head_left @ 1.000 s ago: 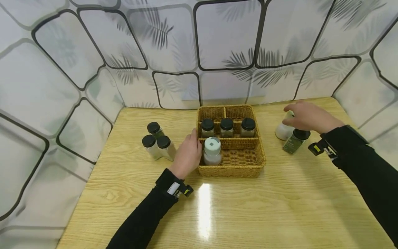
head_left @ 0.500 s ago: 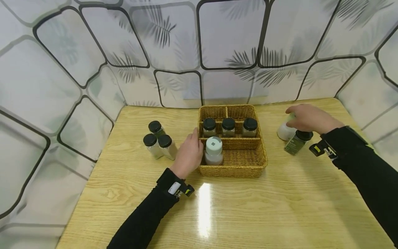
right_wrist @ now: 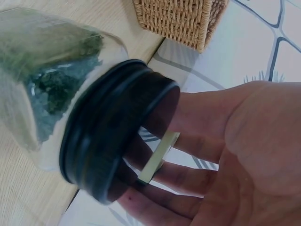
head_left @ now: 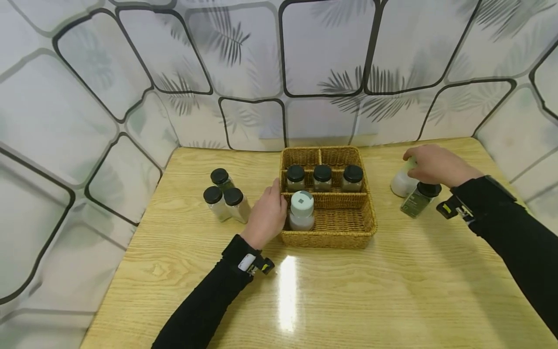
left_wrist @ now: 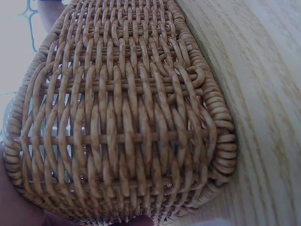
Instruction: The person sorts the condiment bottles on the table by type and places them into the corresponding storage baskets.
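A woven basket [head_left: 331, 239] stands on the table, divided into compartments. My left hand [head_left: 264, 216] grips its left wall, with the thumb and fingers over the rim. The wicker side [left_wrist: 127, 117] fills the left wrist view. At the right, my right hand [head_left: 440, 165] holds a white jar [head_left: 402, 185] by its pale green lid [head_left: 411, 165], fingers bent around it. Right beside that jar, a square glass jar of green herbs [head_left: 416, 201] with a black lid [right_wrist: 117, 127] stands under the hand; in the right wrist view it hides part of the grip.
Inside the basket, several black-lidded jars [head_left: 322, 178] fill the middle row, and a pale green-lidded jar [head_left: 302, 211] stands at the front left. Three more black-lidded jars [head_left: 224, 196] cluster left of the basket. A patterned cloth [head_left: 322, 63] encloses the table's back and sides.
The right hand's thumb and fingers have closed in a little on the pale green lid. The left hand keeps its hold on the basket; the head view has shifted slightly.
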